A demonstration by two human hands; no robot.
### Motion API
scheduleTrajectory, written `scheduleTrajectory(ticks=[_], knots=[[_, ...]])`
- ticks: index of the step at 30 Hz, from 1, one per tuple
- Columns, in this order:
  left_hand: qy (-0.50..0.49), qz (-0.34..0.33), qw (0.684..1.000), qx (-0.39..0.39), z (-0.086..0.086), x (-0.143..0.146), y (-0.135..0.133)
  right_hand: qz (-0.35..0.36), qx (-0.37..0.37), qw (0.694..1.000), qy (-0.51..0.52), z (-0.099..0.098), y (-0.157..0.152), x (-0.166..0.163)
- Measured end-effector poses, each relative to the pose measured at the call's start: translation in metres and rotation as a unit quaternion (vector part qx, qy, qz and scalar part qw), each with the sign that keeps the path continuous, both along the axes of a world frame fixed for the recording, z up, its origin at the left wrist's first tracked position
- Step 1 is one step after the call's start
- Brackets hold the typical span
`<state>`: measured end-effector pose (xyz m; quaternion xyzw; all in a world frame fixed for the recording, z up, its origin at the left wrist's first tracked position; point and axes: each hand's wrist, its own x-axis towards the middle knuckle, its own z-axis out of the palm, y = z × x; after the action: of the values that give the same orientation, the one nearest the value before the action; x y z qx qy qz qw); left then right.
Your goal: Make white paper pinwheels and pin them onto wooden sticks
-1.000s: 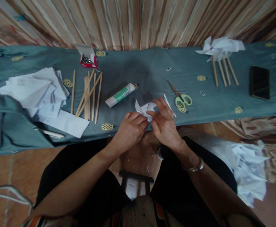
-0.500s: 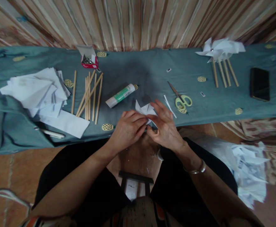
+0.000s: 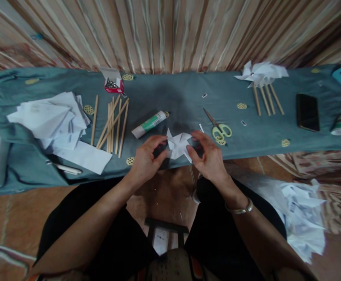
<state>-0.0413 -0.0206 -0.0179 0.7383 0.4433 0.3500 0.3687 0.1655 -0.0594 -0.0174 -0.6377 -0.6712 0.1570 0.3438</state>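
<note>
A folded white paper pinwheel [image 3: 178, 146] lies near the front edge of the cloth-covered table, its points spread out. At its left side is my left hand [image 3: 147, 157], thumb and fingers apart and close to the paper edge. My right hand [image 3: 210, 158] frames the other side, also with its fingers spread; its thumb is by a lower right point of the paper. Whether a fingertip touches the paper is hard to tell. Beyond the pinwheel lies a glue stick [image 3: 149, 125]. Green-handled scissors [image 3: 218, 125] rest to the right, with a paper strip [image 3: 201, 128] partly behind my right hand.
Left on the green cloth [image 3: 170, 89] are wooden sticks [image 3: 112, 125], a paper stack [image 3: 50, 121], a pen [image 3: 68, 169] and a red box of metal pins [image 3: 113, 84]. Finished pinwheels on sticks [image 3: 264, 74] and a phone [image 3: 308, 112] lie right. A plastic bag [image 3: 301, 218] holds paper scraps below.
My hands have moved apart from their close grip over the pinwheel to its two sides, so more of the paper shows. The view has shifted a little.
</note>
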Motion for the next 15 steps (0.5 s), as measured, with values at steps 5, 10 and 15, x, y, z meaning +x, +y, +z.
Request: scheduleTrajectory(ticks=[5,10,15], knots=[[-0.044,0.012,0.998,-0.038,-0.004,0.003,0.000,-0.046,-0.055,0.997,0.039,0.001,0.004,-0.009],[-0.132,0.042,0.984,-0.112,-0.010,0.006,0.001,-0.078,-0.055,0.990,0.100,0.002,0.010,-0.015],[-0.272,0.096,0.933,-0.217,-0.010,0.012,0.005,-0.070,-0.054,0.973,0.213,0.002,0.018,-0.016]])
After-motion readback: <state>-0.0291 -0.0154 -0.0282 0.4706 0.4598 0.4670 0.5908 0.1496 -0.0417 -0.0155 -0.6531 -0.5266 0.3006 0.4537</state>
